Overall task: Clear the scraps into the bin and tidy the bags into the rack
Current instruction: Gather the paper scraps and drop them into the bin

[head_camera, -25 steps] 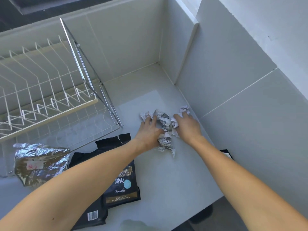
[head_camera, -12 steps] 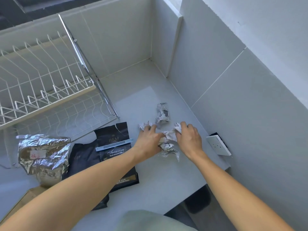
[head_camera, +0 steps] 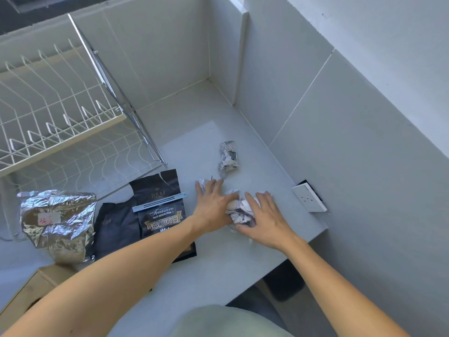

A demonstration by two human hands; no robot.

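A heap of crumpled paper scraps (head_camera: 239, 210) lies on the grey counter (head_camera: 218, 259), pressed between my left hand (head_camera: 213, 205) and my right hand (head_camera: 264, 217), which lie flat with fingers spread. One more crumpled scrap (head_camera: 228, 158) sits alone a little farther back. Two black coffee bags (head_camera: 158, 205) lie left of my left hand, partly under my forearm. A silver foil bag (head_camera: 58, 220) rests farther left. The white wire rack (head_camera: 56, 113) stands at the back left. A dark bin (head_camera: 284, 285) shows below the counter's right front edge.
A white wall socket (head_camera: 309, 198) sits on the tiled wall just right of my right hand. A wooden box (head_camera: 31, 290) stands at the counter's front left. Tiled walls close the counter at the back and right.
Both hands have drawn the scrap heap toward me along the counter. One crumpled scrap was left behind farther back.
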